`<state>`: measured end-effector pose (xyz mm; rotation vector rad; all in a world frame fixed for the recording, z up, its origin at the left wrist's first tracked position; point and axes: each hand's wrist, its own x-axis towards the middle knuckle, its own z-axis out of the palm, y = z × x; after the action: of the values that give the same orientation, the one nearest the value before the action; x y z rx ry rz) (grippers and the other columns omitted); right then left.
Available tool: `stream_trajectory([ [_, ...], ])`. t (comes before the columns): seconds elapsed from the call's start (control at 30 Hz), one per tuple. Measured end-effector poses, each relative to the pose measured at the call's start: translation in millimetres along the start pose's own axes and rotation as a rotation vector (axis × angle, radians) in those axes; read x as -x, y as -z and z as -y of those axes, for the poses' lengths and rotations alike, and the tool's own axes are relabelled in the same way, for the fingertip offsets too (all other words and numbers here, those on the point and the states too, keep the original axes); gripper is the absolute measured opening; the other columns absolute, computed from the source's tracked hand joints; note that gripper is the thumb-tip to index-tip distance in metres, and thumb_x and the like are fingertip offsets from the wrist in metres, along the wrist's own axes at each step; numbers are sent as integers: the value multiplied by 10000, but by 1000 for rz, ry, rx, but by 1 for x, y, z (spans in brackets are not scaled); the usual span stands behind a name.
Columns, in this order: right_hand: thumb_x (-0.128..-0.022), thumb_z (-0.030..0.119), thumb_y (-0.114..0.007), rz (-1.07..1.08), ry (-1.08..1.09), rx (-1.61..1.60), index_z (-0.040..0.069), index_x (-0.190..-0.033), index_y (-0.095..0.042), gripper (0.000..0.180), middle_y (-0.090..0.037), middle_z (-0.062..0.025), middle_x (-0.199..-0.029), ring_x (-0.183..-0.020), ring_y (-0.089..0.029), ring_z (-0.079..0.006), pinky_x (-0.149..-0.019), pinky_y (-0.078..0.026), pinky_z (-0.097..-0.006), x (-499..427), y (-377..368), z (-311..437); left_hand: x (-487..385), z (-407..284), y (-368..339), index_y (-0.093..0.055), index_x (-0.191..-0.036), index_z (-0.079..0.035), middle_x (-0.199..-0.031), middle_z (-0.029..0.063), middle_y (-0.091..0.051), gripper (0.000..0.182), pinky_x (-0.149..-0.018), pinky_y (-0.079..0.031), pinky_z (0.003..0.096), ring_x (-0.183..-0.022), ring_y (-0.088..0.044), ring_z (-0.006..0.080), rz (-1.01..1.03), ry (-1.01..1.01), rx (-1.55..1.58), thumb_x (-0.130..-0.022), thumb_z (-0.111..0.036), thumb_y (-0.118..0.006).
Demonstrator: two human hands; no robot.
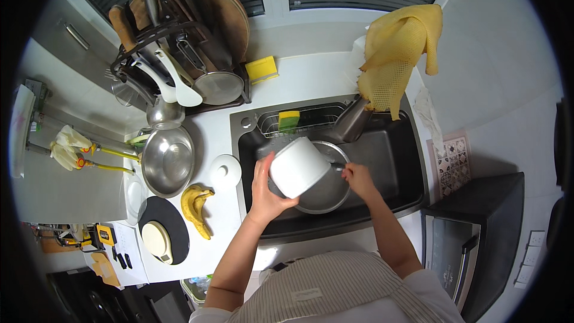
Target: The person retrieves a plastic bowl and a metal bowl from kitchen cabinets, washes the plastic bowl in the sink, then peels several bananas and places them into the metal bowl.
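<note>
My left hand (pixel 264 193) grips a white, round-sided container (pixel 299 166), tilted over the dark kitchen sink (pixel 390 148); its inside is hidden from me. In my right hand (pixel 358 179) is a short dark handle (pixel 338 167), close to the container's right side. What the handle belongs to is hidden. Below both hands, a round, metal-rimmed vessel (pixel 325 204) sits in the sink. The grey faucet (pixel 354 121) reaches over the basin from behind. A white lid with a knob (pixel 225 171) lies on the counter left of the sink.
A wire caddy (pixel 314 119) with a green-and-yellow sponge (pixel 289 120) spans the sink's back. A yellow mesh cloth (pixel 394 49) drapes over the faucet. Leftward are bananas (pixel 196 211), a steel bowl (pixel 168 161), a kitchen scale (pixel 156 240) and a utensil rack (pixel 179 45). An oven (pixel 466 233) stands right.
</note>
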<state>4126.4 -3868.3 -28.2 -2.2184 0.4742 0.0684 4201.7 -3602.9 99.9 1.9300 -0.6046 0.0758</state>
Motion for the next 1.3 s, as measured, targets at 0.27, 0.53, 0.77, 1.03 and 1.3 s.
stream_trajectory([
  [0.27, -793, 248, -682, -60, 98, 103, 31, -811, -665, 218, -648, -115, -771, -664, -603, -263, -616, -464, -337, 24, 26, 58, 5, -1, 26, -452, -1207, -104, -1171, 115, -538, 724, -1010, -313, 537, -1118, -499, 321, -88, -559, -310, -644, -457, -741],
  [0.53, -808, 212, -655, 161, 62, -556, 26, -831, -630, 189, -590, -94, -748, -658, -558, -266, -625, -449, -349, 33, 71, 91, 14, -3, 43, -528, -1131, -118, -1149, 75, -558, 529, -1014, -292, 553, -1106, -509, 289, -148, -689, -420, -728, -428, -674],
  [0.77, -753, 236, -707, -24, 542, 202, 60, -767, -660, 183, -560, -103, -883, -741, -595, -280, -675, -478, -360, 49, 52, 129, 41, 5, 56, -553, -1160, -138, -1162, 29, -552, 797, -1008, -297, 507, -1124, -501, 226, 79, -465, -413, -415, -301, -784],
  [1.03, -798, -4, -612, -271, 826, -279, -26, -836, -617, 44, -615, -48, -694, -640, -580, -94, -597, -459, -229, -3, 38, 364, 109, 33, 56, -461, -1298, -103, -1257, 71, -490, 843, -1004, -324, 485, -1183, -452, 254, 151, -338, -309, -530, -263, -770],
  [1.3, -868, 77, -575, -185, 1173, -417, -38, -943, -615, 143, -671, -90, -756, -702, -654, -147, -666, -497, -257, -114, -61, 605, 139, 37, 22, -520, -1216, -103, -1140, 88, -535, 684, -994, -347, 468, -1137, -472, 273, 65, -208, -322, -572, -203, -727],
])
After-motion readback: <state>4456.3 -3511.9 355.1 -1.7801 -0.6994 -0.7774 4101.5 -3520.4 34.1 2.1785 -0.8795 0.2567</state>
